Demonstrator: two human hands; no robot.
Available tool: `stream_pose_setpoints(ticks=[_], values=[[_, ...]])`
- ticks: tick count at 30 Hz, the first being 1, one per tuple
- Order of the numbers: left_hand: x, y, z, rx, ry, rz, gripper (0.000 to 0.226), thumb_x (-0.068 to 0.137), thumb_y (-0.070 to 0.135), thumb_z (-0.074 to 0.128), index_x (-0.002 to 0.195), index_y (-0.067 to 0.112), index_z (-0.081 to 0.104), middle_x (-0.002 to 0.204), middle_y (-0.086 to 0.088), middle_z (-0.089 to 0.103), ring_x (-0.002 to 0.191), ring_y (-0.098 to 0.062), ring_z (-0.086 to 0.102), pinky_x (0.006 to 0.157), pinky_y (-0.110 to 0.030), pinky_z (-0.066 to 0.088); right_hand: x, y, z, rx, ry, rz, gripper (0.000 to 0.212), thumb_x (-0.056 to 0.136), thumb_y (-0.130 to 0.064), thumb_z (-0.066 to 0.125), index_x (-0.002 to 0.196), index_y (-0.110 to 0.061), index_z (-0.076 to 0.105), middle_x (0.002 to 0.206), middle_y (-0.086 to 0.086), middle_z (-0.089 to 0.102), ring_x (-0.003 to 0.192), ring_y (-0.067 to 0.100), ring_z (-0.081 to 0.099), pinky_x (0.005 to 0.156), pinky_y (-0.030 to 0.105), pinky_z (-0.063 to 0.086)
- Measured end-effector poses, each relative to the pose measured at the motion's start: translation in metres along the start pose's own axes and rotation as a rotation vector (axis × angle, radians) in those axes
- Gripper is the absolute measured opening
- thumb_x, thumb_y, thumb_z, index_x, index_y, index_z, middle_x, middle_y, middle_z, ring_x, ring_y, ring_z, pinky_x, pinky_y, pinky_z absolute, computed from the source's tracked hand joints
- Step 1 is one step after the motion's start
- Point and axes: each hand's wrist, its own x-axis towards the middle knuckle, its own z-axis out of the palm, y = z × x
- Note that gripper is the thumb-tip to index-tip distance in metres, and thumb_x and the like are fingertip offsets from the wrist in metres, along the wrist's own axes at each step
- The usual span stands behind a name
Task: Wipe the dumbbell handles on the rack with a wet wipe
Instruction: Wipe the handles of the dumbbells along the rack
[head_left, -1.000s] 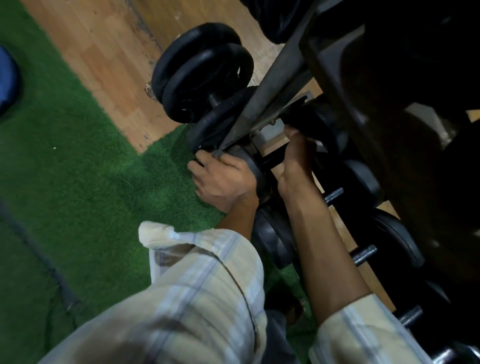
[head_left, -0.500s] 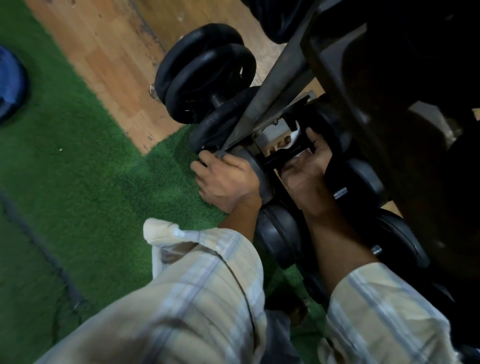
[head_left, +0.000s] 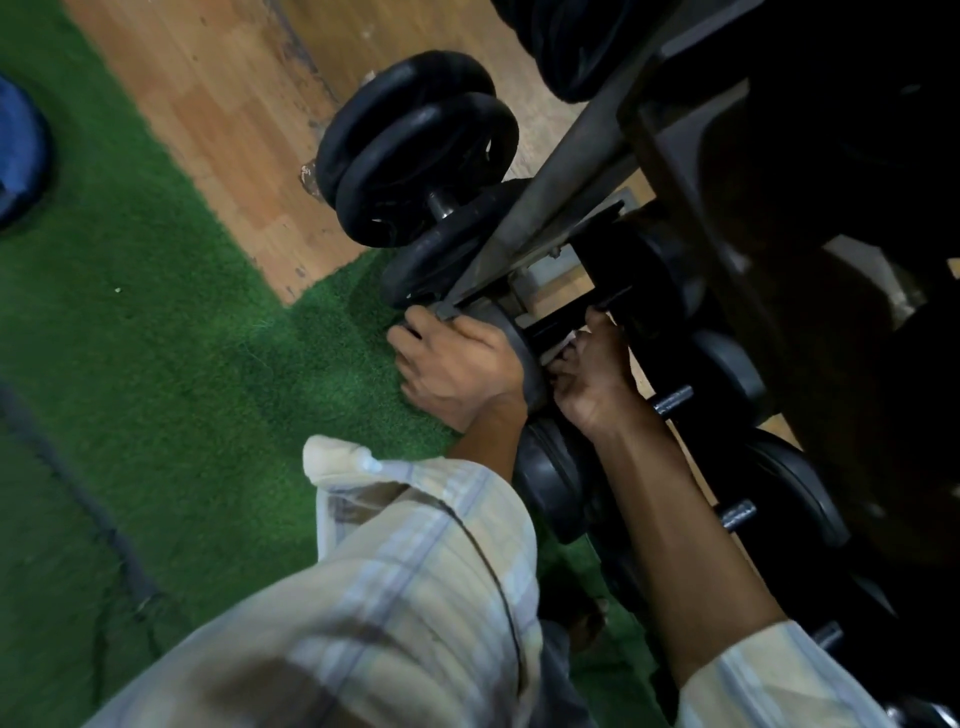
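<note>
Down low on the metal rack (head_left: 566, 171), both hands work one dumbbell: the left hand (head_left: 457, 369) grips its round black plate (head_left: 524, 358), the right hand (head_left: 597, 384) curls round the handle (head_left: 553, 327), apparently pinching a white wet wipe (head_left: 563, 347).

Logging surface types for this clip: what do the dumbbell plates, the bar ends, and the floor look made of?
Dumbbell plates: black with a dull sheen, likely rubber-coated or painted iron; which one is unclear.
Bar ends: grey bare metal, seemingly ridged.
Floor: green artificial turf with a fuzzy pile, beside worn wood-look boards showing grain and scuffs.
</note>
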Motion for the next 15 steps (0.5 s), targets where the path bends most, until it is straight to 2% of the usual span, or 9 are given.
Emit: stream_pose_setpoints(ticks=[2,5,7,9,10,12,15], values=[[0.0,-0.001,0.0,-0.004,-0.003,0.002,0.035,0.083,0.033,0.044,0.107,0.009,0.055,0.11,-0.016,0.052,0.091,-0.04,0.057,0.073,-0.048,0.047,-0.005,0.002,-0.003,-0.044,0.033,-0.053,0.033,0.1,-0.015,0.046,0.067,-0.018,0.049,0.053,-0.002,0.045,0.041,0.009,0.039,0.039,0.02,0.026],[0.0,-0.001,0.001,-0.013,-0.003,-0.003,0.035,0.084,0.033,0.044,0.107,0.01,0.054,0.11,-0.016,0.052,0.092,-0.04,0.057,0.073,-0.049,0.05,-0.014,0.009,-0.001,-0.12,0.089,-0.104,0.035,0.087,0.006,0.047,0.059,-0.015,0.044,0.047,0.001,0.041,0.044,0.014,0.038,0.046,0.027,0.029],[0.0,-0.002,0.002,-0.019,0.002,-0.004,0.036,0.084,0.034,0.043,0.107,0.009,0.054,0.11,-0.016,0.051,0.092,-0.04,0.057,0.073,-0.05,0.05,-0.014,0.018,0.004,-0.215,0.173,-0.184,0.039,0.092,-0.001,0.049,0.055,-0.014,0.044,0.046,0.002,0.043,0.048,0.02,0.044,0.048,0.033,0.033],[0.0,-0.002,0.002,-0.019,0.003,0.0,0.037,0.084,0.034,0.042,0.108,0.009,0.053,0.11,-0.016,0.051,0.092,-0.04,0.057,0.073,-0.05,0.05,-0.01,0.027,0.005,-0.374,0.261,-0.303,0.041,0.093,-0.022,0.055,0.054,-0.012,0.049,0.051,0.009,0.048,0.053,0.021,0.048,0.048,0.038,0.035],[0.001,-0.002,0.002,-0.024,0.006,0.002,0.037,0.083,0.033,0.041,0.108,0.008,0.053,0.11,-0.016,0.051,0.092,-0.04,0.057,0.072,-0.05,0.05,-0.008,0.03,0.004,-0.424,0.311,-0.351,0.041,0.091,-0.028,0.059,0.056,-0.008,0.053,0.053,0.01,0.048,0.054,0.02,0.049,0.047,0.036,0.034],[0.001,-0.002,0.003,-0.032,0.013,0.006,0.036,0.083,0.032,0.042,0.107,0.008,0.053,0.109,-0.016,0.051,0.092,-0.04,0.057,0.071,-0.05,0.05,-0.007,0.033,-0.001,-0.434,0.387,-0.422,0.033,0.087,-0.024,0.07,0.062,-0.005,0.061,0.052,0.004,0.049,0.055,0.017,0.05,0.046,0.026,0.032],[0.002,-0.003,0.003,-0.031,0.013,0.011,0.036,0.083,0.032,0.042,0.108,0.008,0.054,0.109,-0.017,0.051,0.091,-0.04,0.057,0.071,-0.049,0.05,-0.008,0.031,-0.002,-0.399,0.413,-0.474,0.029,0.077,-0.028,0.087,0.055,-0.019,0.069,0.055,-0.001,0.065,0.061,0.011,0.057,0.06,0.021,0.046]])
